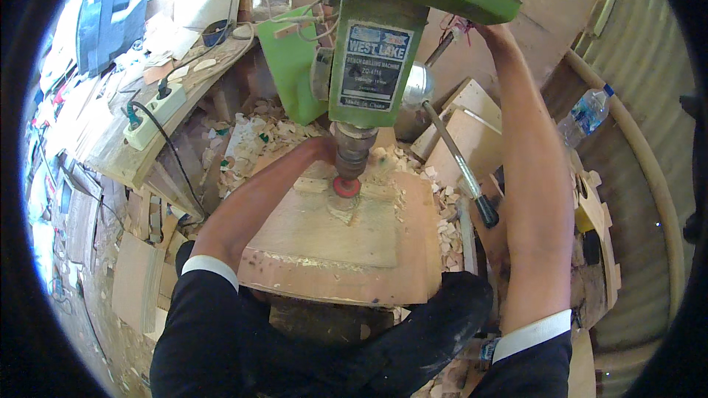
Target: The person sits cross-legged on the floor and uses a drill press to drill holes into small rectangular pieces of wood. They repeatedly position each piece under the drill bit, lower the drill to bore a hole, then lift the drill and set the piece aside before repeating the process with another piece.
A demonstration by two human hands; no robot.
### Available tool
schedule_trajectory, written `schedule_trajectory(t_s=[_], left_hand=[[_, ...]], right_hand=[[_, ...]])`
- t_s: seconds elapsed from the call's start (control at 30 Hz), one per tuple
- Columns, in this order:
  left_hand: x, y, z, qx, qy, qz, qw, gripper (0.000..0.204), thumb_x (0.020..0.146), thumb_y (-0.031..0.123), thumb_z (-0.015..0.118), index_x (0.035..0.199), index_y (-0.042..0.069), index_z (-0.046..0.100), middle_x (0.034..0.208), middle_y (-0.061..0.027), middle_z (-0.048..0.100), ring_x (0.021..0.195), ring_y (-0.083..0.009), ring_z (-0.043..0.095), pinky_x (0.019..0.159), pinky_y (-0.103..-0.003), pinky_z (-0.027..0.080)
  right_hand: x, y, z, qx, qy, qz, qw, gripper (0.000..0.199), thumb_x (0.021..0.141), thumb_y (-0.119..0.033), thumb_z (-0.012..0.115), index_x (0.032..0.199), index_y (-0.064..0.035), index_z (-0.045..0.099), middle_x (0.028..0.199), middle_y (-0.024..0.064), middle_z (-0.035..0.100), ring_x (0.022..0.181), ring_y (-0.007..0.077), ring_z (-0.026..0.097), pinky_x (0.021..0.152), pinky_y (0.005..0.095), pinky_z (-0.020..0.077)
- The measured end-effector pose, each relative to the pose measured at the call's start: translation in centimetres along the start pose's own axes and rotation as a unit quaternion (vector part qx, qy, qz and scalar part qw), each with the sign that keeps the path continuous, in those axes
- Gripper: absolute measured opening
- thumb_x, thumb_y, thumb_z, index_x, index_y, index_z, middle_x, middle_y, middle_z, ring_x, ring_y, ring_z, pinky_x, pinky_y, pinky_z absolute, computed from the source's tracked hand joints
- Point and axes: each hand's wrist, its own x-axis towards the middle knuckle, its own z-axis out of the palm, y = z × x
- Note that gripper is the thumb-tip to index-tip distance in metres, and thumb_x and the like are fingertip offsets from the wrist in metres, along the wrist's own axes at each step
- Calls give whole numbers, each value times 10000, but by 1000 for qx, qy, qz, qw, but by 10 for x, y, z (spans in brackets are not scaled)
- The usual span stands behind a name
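A green bench drill press [376, 66] stands over my lap. Its chuck [352, 149] carries a round red cutter [346, 187], low over a pale wooden board [332, 232] strewn with shavings. That board lies on a larger curved wooden sheet [332, 284]. My left hand [321, 149] reaches in behind the chuck, close to the board's far part; its fingers are hidden. Up at the right, my right hand [493, 32] is closed on the end of a feed lever [441, 50] wrapped with pink strips, partly covered by the green top. Another feed lever [461, 162] with a black knob points toward me.
Wood chips [254, 140] heap around the machine. On the left a wooden bench [122, 155] bears a power strip [155, 116] with a dark cable. Wooden offcuts [464, 133] lean at the right, near a plastic bottle [588, 114] and a corrugated wall [649, 44].
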Motion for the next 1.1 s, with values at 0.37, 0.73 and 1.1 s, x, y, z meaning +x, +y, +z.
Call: schedule_trajectory(t_s=[0.37, 0.73, 1.1], left_hand=[[12, -44, 38, -7, 254, 100, 962, 580, 896, 231, 834, 1414, 142, 589, 1414, -38, 615, 1254, -196, 585, 1097, -374, 470], [-124, 89, 100, 215, 402, -118, 882, 355, 908, 75, 590, 1252, 48, 670, 1103, -207, 718, 1065, -277, 684, 926, -427, 522], [-377, 158, 361, 59, 749, -226, 620, 501, 923, 177, 725, 1400, 86, 602, 1310, -53, 649, 1174, -188, 591, 1029, -383, 475]], right_hand=[[-6, -1, 2, 41, 33, -6, 999, 304, 800, -269, 746, 964, -13, 753, 876, 226, 739, 845, 374, 737, 765, 420, 570], [18, 26, 17, -97, 2, -64, 993, 320, 841, -327, 702, 960, -33, 745, 911, 215, 727, 881, 406, 702, 731, 457, 567], [42, 127, 0, 6, -96, -47, 994, 316, 890, -340, 655, 989, -50, 730, 917, 149, 694, 860, 328, 652, 723, 426, 527]])
